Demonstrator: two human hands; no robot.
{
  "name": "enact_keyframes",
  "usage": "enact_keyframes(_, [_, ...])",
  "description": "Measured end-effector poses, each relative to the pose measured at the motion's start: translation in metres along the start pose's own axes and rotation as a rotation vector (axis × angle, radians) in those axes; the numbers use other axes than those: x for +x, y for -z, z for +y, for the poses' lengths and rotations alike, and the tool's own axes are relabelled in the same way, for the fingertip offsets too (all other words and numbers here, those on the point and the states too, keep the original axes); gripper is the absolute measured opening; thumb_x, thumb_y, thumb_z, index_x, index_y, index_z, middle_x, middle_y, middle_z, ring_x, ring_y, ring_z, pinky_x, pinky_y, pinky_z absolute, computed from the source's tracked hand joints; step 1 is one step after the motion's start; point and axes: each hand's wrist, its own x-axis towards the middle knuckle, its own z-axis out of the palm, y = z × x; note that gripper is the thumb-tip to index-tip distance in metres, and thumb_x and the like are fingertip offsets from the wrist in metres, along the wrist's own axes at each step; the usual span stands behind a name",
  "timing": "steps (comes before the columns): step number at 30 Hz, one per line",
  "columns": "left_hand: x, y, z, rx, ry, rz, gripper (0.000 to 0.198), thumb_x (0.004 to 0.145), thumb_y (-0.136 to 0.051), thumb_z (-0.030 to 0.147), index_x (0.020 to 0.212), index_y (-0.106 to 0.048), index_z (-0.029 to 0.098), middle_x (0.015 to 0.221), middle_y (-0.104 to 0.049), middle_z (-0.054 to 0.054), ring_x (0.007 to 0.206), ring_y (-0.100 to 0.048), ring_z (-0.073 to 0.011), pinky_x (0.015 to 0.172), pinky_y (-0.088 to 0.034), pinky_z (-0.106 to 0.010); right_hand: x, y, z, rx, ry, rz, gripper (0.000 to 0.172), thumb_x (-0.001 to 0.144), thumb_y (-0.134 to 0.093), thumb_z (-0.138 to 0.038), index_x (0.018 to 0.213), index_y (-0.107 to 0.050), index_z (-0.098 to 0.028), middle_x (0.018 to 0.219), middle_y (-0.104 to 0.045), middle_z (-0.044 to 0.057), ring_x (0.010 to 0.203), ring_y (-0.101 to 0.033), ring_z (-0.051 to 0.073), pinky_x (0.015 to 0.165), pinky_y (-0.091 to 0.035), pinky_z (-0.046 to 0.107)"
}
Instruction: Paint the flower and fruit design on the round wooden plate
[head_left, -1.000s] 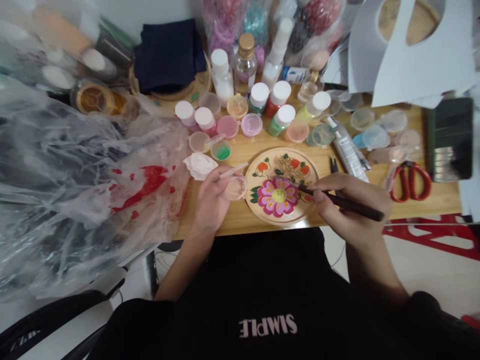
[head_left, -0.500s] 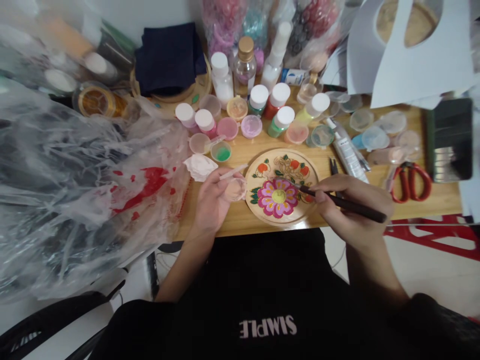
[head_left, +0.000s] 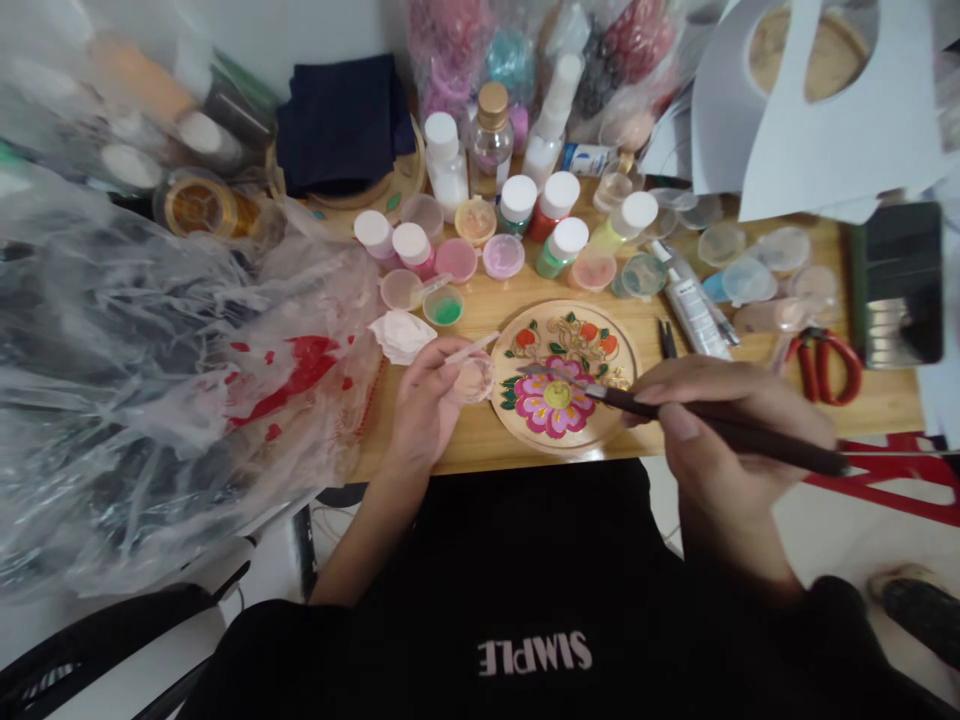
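My left hand (head_left: 431,400) is closed round a small plastic cup (head_left: 474,380) holding pale peach paint. A whitish flat stick (head_left: 472,347) juts up from the cup, by my thumb. In my right hand (head_left: 724,430) is a palette knife with a long dark handle (head_left: 750,438). Its thin metal blade points left, above the round wooden board (head_left: 517,432); whether it touches the surface I cannot tell. A pink and magenta flower (head_left: 557,397) with a yellow centre and gold outlines fills the board's lower half. Orange blooms (head_left: 589,331) and green leaves lie above it.
Behind the board stand several paint jars (head_left: 566,240) and open cups (head_left: 503,256). A crumpled tissue (head_left: 403,337) lies left of it. Rightward are a metal tube (head_left: 691,305), red-handled pliers (head_left: 825,365) and a phone (head_left: 900,285). Clear plastic wrapping (head_left: 187,400) covers the left side.
My right hand has moved right and nearer, tilting the palette knife lower. More of its blade now shows across the flower. My left hand and the cup have hardly moved.
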Motion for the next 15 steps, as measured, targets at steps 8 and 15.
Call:
enact_keyframes(8, [-0.002, -0.003, 0.0, 0.007, -0.027, -0.009, 0.035, 0.071, -0.089, 0.049, 0.083, -0.075, 0.02, 0.08, -0.073, 0.001, 0.072, -0.068, -0.0101, 0.066, -0.051, -0.021, 0.013, -0.026, -0.012, -0.136, 0.2, -0.199, 0.016, 0.087, -0.07, -0.011, 0.097, -0.07, -0.024, 0.079, -0.077, 0.001, 0.07, -0.075, 0.015, 0.065, -0.062, 0.026])
enact_keyframes(15, [-0.002, -0.005, 0.001, 0.036, -0.022, 0.011, 0.038, 0.069, -0.09, 0.051, 0.081, -0.073, 0.019, 0.077, -0.074, 0.0, 0.067, -0.067, -0.0116, 0.064, -0.052, -0.024, 0.013, -0.032, -0.008, -0.134, 0.209, -0.234, 0.019, 0.086, -0.065, -0.012, 0.092, -0.069, -0.029, 0.076, -0.077, -0.003, 0.065, -0.074, 0.015, 0.06, -0.063, 0.027])
